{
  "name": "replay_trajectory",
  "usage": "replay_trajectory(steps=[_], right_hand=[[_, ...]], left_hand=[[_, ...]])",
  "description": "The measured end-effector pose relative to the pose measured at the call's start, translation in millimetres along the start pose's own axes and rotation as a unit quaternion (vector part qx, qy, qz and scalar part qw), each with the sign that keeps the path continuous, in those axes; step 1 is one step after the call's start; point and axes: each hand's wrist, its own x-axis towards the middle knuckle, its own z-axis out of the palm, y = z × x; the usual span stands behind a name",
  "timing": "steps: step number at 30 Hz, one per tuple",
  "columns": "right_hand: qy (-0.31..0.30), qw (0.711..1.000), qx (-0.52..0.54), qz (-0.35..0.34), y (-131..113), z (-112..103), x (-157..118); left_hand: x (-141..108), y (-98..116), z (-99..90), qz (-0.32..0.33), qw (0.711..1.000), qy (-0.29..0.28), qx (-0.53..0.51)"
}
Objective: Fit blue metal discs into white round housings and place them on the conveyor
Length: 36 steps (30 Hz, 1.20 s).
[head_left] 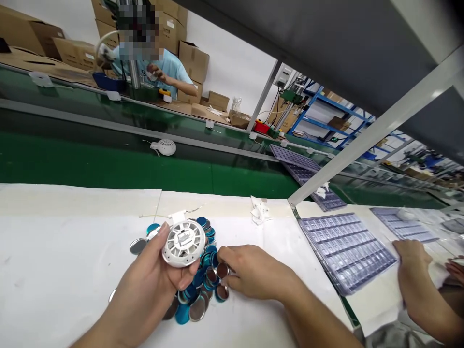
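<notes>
Left hand (143, 290) grips one white round fan housing (183, 243); half-open right hand (253, 271) touches one heap of metal discs (198, 308).

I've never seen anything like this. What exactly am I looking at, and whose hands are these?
There's no machine here. This single picture comes from a camera worn on a person's head, looking down at their own two hands. The left hand holds a round white vented plastic housing. The right hand has its fingers against a pile of round metal discs, silver and blue, on a white-covered bench. Further right, another person's hand is beside a plastic tray with rows of pockets. Beyond the bench, a green conveyor belt carries a second white housing, and a co-worker in a light blue shirt works on the far side.
</notes>
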Motion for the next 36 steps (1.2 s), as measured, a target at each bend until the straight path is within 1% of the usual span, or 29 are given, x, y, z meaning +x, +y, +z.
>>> replay_trajectory(steps=[6, 10, 13, 15, 16, 17, 18, 20, 21, 22, 23, 24, 28, 32, 36], right_hand=[[0.03, 0.999, 0.012, 0.013, 4.4, 0.6, 4.0], [0.053, 0.997, 0.042, 0.022, 7.5, -2.8, 8.5], [0.098, 0.992, 0.069, 0.031, 10.7, -5.6, 11.6], [0.141, 0.986, 0.087, 0.027, 11.4, -5.6, 10.3], [0.165, 0.978, 0.122, 0.018, 10.5, -4.6, 8.5], [0.189, 0.965, 0.183, 0.008, 8.6, -2.6, 6.3], [0.211, 0.942, 0.262, -0.001, 5.6, 0.3, 3.7], [0.244, 0.871, 0.427, -0.015, -2.6, 8.1, -0.9], [0.253, 0.839, 0.481, -0.022, -7.4, 12.5, -2.5], [0.258, 0.822, 0.506, -0.031, -12.1, 16.7, -3.5], [0.262, 0.816, 0.513, -0.044, -16.7, 20.6, -3.7], [0.264, 0.817, 0.509, -0.058, -20.7, 23.9, -3.4], [0.284, 0.839, 0.452, -0.101, -30.0, 29.2, 1.5], [0.307, 0.853, 0.41, -0.106, -31.6, 27.3, 4.4], [0.32, 0.855, 0.39, -0.12, -31.7, 26.1, 3.4]], left_hand=[[-0.8, -3.7, 1.6, -0.018, 0.999, 0.011, 0.049], [-1.6, -3.4, 2.0, -0.011, 0.998, 0.018, 0.057], [-1.5, -2.4, 2.8, -0.005, 0.998, 0.016, 0.064], [-2.3, -2.3, 5.3, 0.001, 0.997, 0.029, 0.075], [-3.1, -2.7, 7.1, 0.01, 0.996, 0.041, 0.08], [-4.1, -3.3, 9.2, 0.021, 0.995, 0.053, 0.085], [-4.9, -4.3, 11.2, 0.035, 0.994, 0.062, 0.088], [-6.2, -7.0, 14.1, 0.058, 0.992, 0.064, 0.091], [-6.4, -8.6, 14.6, 0.065, 0.991, 0.059, 0.098], [-6.4, -10.3, 14.4, 0.069, 0.99, 0.052, 0.108], [-6.3, -12.1, 13.8, 0.069, 0.989, 0.047, 0.122], [-6.2, -13.8, 12.8, 0.068, 0.987, 0.046, 0.137], [-5.8, -18.6, 9.9, 0.073, 0.98, 0.059, 0.174], [-5.2, -18.4, 10.9, 0.078, 0.974, 0.045, 0.21], [-4.9, -17.2, 10.7, 0.091, 0.968, 0.041, 0.231]])
